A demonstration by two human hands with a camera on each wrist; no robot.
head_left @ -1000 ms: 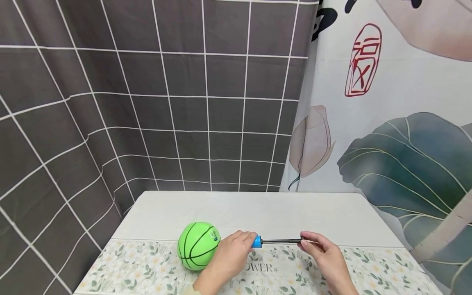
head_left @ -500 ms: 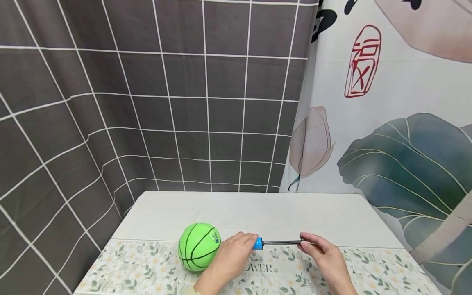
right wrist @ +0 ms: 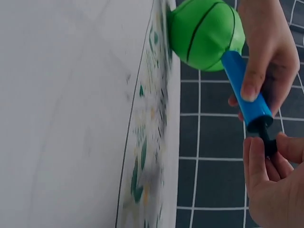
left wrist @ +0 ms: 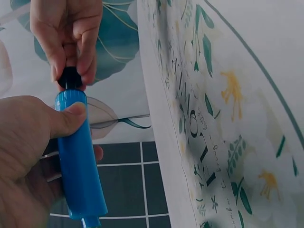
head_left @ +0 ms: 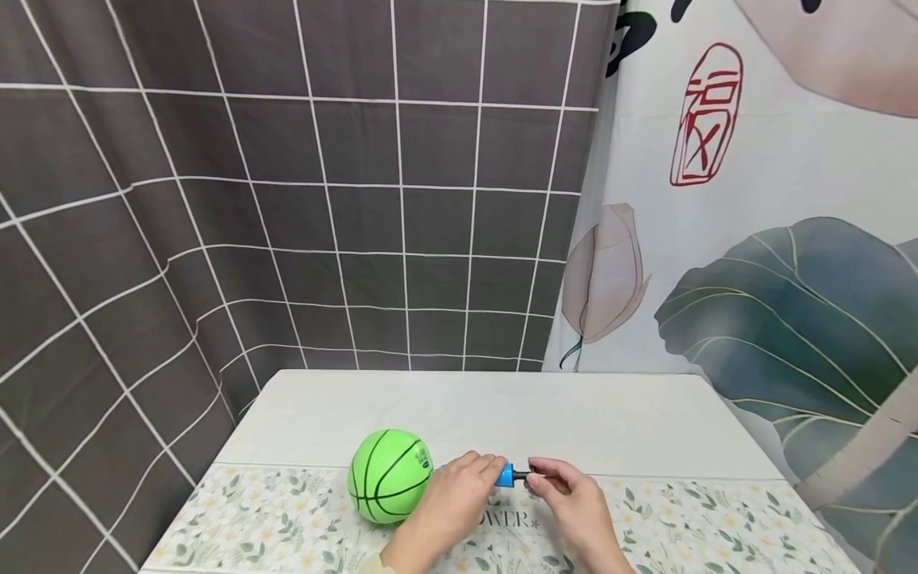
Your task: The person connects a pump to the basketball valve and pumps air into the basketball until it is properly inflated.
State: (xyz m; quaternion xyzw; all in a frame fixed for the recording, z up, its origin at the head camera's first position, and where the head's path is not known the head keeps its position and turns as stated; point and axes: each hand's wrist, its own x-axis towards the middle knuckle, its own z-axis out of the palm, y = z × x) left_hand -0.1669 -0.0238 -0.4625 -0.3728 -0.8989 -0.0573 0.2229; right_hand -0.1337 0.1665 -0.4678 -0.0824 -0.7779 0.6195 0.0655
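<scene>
A green ball with black basketball lines (head_left: 390,477) sits on the table at the left of the head view. My left hand (head_left: 453,498) grips the blue barrel of a hand air pump (left wrist: 80,166), thumb laid along it. The pump's far end meets the ball's side in the right wrist view. With thumb and fingers, my right hand (head_left: 574,502) pinches the black pump handle (right wrist: 270,147). Only a short length of rod shows between handle and barrel. Most of the barrel is hidden behind the left hand in the head view.
The table (head_left: 488,406) has a white top with a floral printed band across its front part. A dark grid-patterned curtain (head_left: 437,223) hangs behind it, and a white leaf-printed curtain (head_left: 645,151) hangs to the right.
My right hand has moved left with the pump handle, and the long rod seen earlier has slid mostly into the barrel. The left hand and ball have stayed nearly in place.
</scene>
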